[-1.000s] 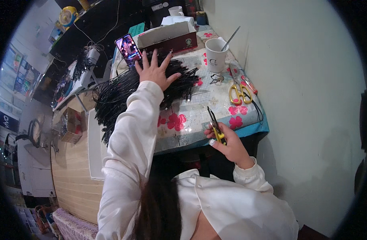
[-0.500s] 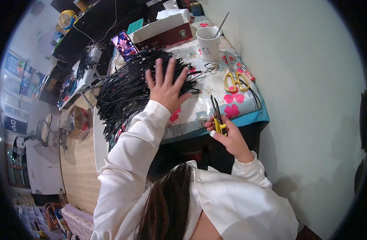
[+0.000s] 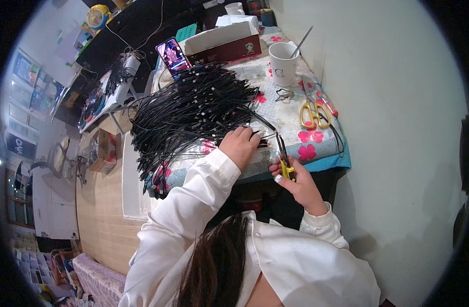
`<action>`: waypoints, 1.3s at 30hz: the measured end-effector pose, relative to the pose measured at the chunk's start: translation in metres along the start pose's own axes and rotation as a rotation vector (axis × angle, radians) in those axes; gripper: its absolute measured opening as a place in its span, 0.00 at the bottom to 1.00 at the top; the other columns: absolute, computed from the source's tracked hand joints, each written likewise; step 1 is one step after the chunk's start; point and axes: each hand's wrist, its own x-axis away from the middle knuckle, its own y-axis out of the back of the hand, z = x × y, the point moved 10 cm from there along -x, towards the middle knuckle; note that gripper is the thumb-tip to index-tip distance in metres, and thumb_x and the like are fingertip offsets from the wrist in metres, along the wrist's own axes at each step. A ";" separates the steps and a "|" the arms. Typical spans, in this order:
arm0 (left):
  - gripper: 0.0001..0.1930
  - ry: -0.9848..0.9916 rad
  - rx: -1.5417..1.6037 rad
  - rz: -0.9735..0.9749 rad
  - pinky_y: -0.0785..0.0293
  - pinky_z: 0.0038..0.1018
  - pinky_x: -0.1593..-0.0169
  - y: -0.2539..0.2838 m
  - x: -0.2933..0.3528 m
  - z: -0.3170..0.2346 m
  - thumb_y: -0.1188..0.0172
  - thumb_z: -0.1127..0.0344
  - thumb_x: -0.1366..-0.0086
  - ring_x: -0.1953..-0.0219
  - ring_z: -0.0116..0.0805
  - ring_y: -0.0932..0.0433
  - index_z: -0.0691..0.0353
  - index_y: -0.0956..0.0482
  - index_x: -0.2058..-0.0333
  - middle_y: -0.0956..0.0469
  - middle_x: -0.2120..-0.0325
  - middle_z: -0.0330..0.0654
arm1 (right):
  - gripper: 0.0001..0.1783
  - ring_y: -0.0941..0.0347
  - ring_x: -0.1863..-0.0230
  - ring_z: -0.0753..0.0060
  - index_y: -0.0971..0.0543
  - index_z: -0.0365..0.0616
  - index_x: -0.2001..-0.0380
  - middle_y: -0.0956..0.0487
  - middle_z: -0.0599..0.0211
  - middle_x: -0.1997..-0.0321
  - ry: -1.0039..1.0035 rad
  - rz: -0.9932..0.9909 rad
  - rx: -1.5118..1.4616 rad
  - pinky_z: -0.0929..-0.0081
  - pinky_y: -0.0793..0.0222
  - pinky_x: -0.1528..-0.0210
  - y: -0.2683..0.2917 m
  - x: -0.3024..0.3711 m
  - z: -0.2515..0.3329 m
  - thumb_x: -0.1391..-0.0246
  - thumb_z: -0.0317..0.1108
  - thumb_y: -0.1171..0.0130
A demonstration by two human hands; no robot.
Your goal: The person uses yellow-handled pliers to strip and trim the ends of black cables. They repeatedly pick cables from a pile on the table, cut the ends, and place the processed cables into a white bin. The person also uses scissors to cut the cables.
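A big heap of black cables [image 3: 188, 110] covers the left and middle of the flowered table cover [image 3: 296, 120]. My left hand [image 3: 239, 146] rests at the near edge of that heap, fingers curled around a few cable ends. My right hand [image 3: 295, 179] is just off the table's front edge and grips small yellow-handled cutters [image 3: 284, 156], whose dark tips point up toward the cable ends by my left hand.
Yellow scissors [image 3: 314, 114] lie at the right of the table. A white mug [image 3: 284, 63] with a stick in it, a long open cardboard box [image 3: 221, 43] and a lit phone [image 3: 172, 53] stand at the back. A wall [image 3: 393, 128] runs along the right.
My left hand has drawn back from the far side of the cable heap to its near edge and closed on some cable ends. The cutters in my right hand came closer to it.
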 end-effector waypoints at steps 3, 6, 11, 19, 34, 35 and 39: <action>0.17 -0.012 -0.018 -0.239 0.26 0.39 0.45 0.032 0.001 -0.006 0.39 0.73 0.46 0.47 0.51 0.25 0.62 0.21 0.56 0.24 0.51 0.50 | 0.24 0.27 0.51 0.74 0.31 0.36 0.43 0.23 0.63 0.50 0.053 0.036 0.082 0.74 0.32 0.43 -0.004 0.000 0.006 0.43 0.23 0.44; 0.17 -0.037 0.076 -0.392 0.28 0.40 0.41 0.058 0.008 -0.010 0.39 0.76 0.44 0.41 0.53 0.28 0.63 0.20 0.54 0.25 0.46 0.52 | 0.23 0.26 0.54 0.75 0.31 0.36 0.45 0.22 0.64 0.53 0.026 -0.026 0.093 0.74 0.31 0.45 0.003 0.002 0.005 0.45 0.25 0.40; 0.11 0.222 0.949 -0.510 0.24 0.27 0.54 0.068 0.026 0.021 0.49 0.79 0.32 0.59 0.35 0.21 0.67 0.24 0.53 0.20 0.56 0.47 | 0.23 0.26 0.53 0.75 0.31 0.35 0.45 0.22 0.64 0.53 0.004 -0.069 0.000 0.74 0.31 0.45 0.011 0.004 0.005 0.45 0.25 0.41; 0.10 0.433 1.040 -0.429 0.30 0.22 0.63 0.059 0.043 0.027 0.48 0.71 0.30 0.70 0.26 0.26 0.67 0.22 0.54 0.22 0.72 0.41 | 0.23 0.27 0.53 0.76 0.31 0.35 0.45 0.22 0.65 0.54 -0.012 -0.010 0.050 0.75 0.32 0.45 -0.010 0.001 -0.002 0.43 0.27 0.39; 0.11 0.282 0.596 -0.486 0.27 0.32 0.72 0.063 0.058 -0.018 0.35 0.74 0.41 0.75 0.45 0.21 0.64 0.19 0.58 0.20 0.73 0.47 | 0.22 0.29 0.54 0.77 0.32 0.37 0.43 0.23 0.67 0.55 -0.072 0.138 0.029 0.76 0.33 0.46 -0.046 0.002 0.008 0.39 0.29 0.42; 0.11 0.278 0.544 -0.520 0.28 0.33 0.73 0.066 0.060 -0.019 0.33 0.72 0.43 0.76 0.43 0.22 0.62 0.18 0.60 0.21 0.75 0.44 | 0.21 0.29 0.56 0.76 0.31 0.36 0.45 0.23 0.67 0.56 -0.074 0.134 0.021 0.76 0.33 0.48 -0.048 0.002 0.008 0.40 0.29 0.42; 0.12 0.237 0.360 -0.587 0.27 0.33 0.74 0.074 0.064 -0.026 0.32 0.73 0.45 0.76 0.42 0.22 0.61 0.18 0.61 0.21 0.75 0.42 | 0.20 0.29 0.55 0.74 0.30 0.36 0.46 0.23 0.64 0.57 -0.070 0.099 0.005 0.73 0.33 0.48 -0.051 0.003 0.009 0.40 0.29 0.42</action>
